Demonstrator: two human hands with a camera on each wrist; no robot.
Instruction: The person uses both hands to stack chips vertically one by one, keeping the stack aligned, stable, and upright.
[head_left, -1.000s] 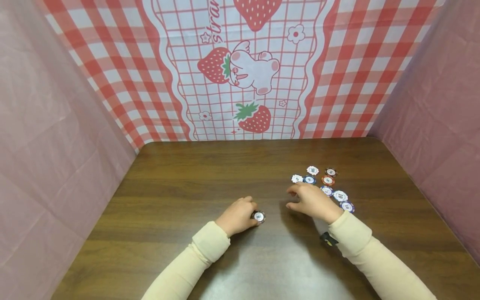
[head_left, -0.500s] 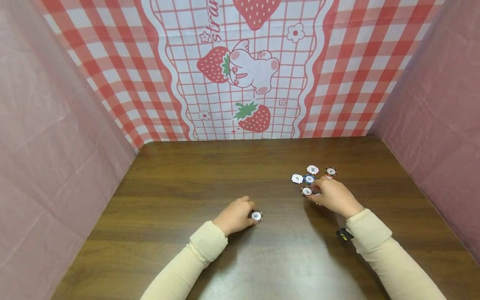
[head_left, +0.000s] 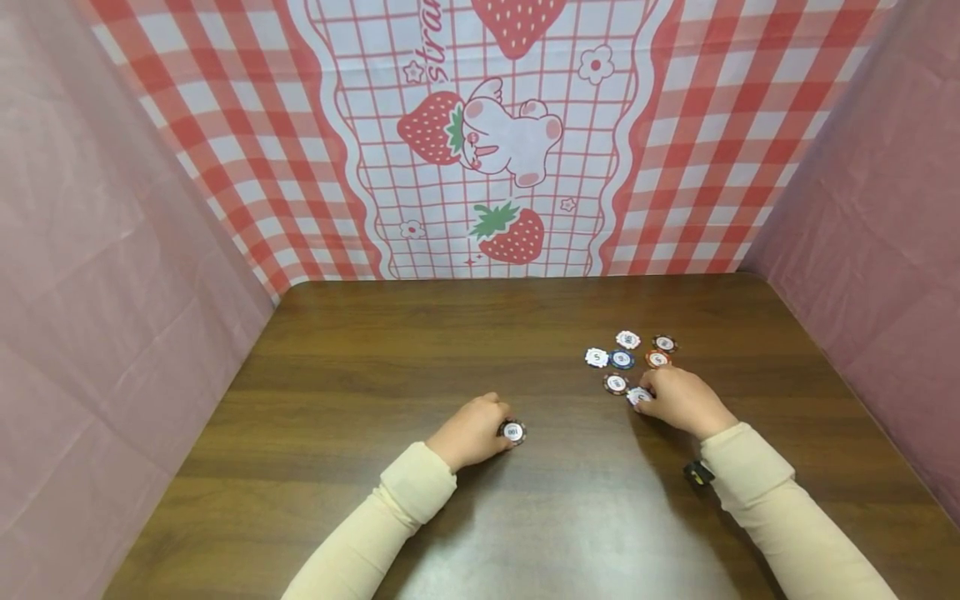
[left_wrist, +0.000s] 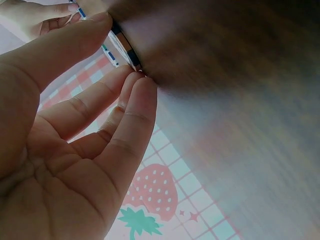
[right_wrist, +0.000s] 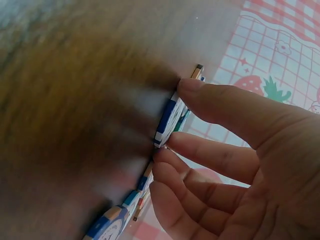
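Observation:
In the head view my left hand (head_left: 471,432) holds a dark poker chip (head_left: 513,432) marked 100 at its edge, on the table. The left wrist view shows this chip (left_wrist: 125,46) between thumb and fingertips. To the right, my right hand (head_left: 684,402) pinches a blue-and-white poker chip (head_left: 639,397) low at the table; its blue-and-white edge (right_wrist: 165,120) shows in the right wrist view. Just left of it lies a dark chip (head_left: 616,383). An orange-red chip (head_left: 657,358) sits behind the right hand's fingers, partly covered.
Farther back lie a white chip (head_left: 597,357) marked 5, a blue chip (head_left: 622,359), another white chip (head_left: 627,340) and a dark chip (head_left: 664,342). More chips, including a blue-and-orange one (right_wrist: 110,222), show beside the right fingers. A checked cloth (head_left: 697,167) stands behind the table.
My right hand has moved right, uncovering the dark chip. The blue-and-white chip has shifted slightly left and nearer under its fingers. The left hand and its chip have hardly moved.

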